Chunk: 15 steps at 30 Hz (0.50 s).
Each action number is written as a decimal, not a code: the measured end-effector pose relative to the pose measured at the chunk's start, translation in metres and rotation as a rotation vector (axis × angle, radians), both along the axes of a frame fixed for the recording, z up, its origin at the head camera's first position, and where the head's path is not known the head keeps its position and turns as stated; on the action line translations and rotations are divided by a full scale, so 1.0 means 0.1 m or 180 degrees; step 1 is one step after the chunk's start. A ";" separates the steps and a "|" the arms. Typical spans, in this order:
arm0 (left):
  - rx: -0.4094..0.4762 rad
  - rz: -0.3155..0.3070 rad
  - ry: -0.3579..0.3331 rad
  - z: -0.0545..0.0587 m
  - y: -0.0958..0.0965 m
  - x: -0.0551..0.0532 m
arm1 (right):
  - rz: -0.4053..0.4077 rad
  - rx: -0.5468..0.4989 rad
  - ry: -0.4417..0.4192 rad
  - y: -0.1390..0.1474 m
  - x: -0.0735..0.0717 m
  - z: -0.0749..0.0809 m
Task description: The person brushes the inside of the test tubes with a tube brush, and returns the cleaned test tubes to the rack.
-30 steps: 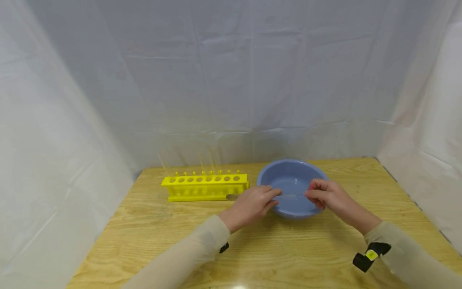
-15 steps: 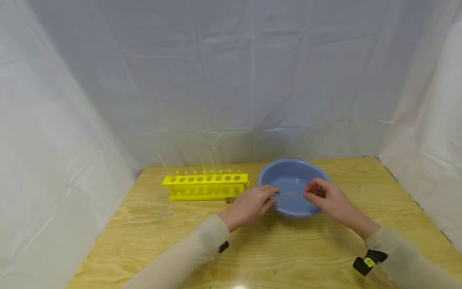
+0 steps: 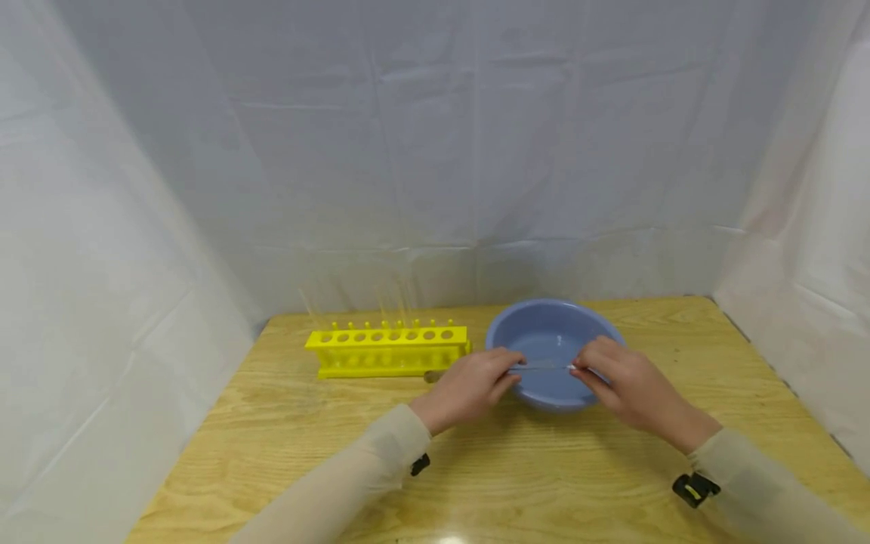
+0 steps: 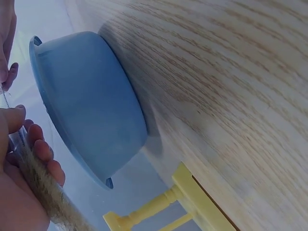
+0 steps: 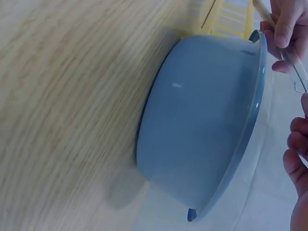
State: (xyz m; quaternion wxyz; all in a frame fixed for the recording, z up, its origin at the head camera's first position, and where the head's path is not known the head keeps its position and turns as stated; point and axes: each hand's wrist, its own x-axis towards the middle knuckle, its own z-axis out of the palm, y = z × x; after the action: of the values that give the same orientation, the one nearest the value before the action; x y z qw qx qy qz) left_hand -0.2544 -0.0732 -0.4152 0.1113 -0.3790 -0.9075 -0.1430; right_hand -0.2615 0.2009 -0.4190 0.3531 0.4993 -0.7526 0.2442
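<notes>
My left hand [image 3: 469, 381] grips a clear glass test tube [image 5: 297, 72] lying nearly level over the near part of the blue basin [image 3: 544, 302]. Inside the tube sits a bottle-type brush with pale brown bristles [image 4: 45, 185], on the far side of my left fingers. Its twisted wire [image 4: 5, 96] runs out of the tube's mouth. My right hand [image 3: 632, 381] pinches that wire to the right of the tube, with thumb and fingertips together. The basin's inside is partly hidden by both hands.
A yellow test tube rack [image 3: 387, 338] stands left of the basin, with several clear tubes [image 3: 401, 302] upright or leaning behind it. The wooden table [image 3: 544, 483] ends at a white sheet [image 3: 435, 151] behind and at both sides.
My right hand has turned over from half a second ago, its fingers closing at the wire and its knuckles now facing up. My left hand, tube, basin and rack stay about where they were.
</notes>
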 end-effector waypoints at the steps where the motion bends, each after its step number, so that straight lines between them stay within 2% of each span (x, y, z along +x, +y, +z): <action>1: -0.0011 -0.0010 0.0023 0.00 0.00 0.00 | -0.0002 0.0020 -0.0006 0.00 0.00 0.01; 4: -0.0056 -0.0039 0.0110 -0.01 0.00 -0.01 | 0.0007 0.0066 -0.0209 0.01 0.03 0.03; 7: -0.0103 -0.0091 0.0250 -0.03 0.00 -0.02 | -0.0001 0.0086 -0.0793 0.02 0.07 0.04; 10: -0.0113 -0.0157 0.0430 -0.04 0.00 -0.02 | -0.0007 -0.0010 -0.1745 0.04 0.08 0.06; 15: -0.0123 -0.0265 0.0747 -0.06 0.01 -0.03 | 0.0108 -0.0431 -0.3446 0.06 0.04 0.10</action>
State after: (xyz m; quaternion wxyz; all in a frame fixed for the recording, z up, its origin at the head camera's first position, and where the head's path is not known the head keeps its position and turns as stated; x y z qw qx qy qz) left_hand -0.2575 -0.0721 -0.4208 0.2034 -0.4326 -0.8743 -0.0846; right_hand -0.2571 0.2073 -0.4092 -0.0575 0.2905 -0.8013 0.5199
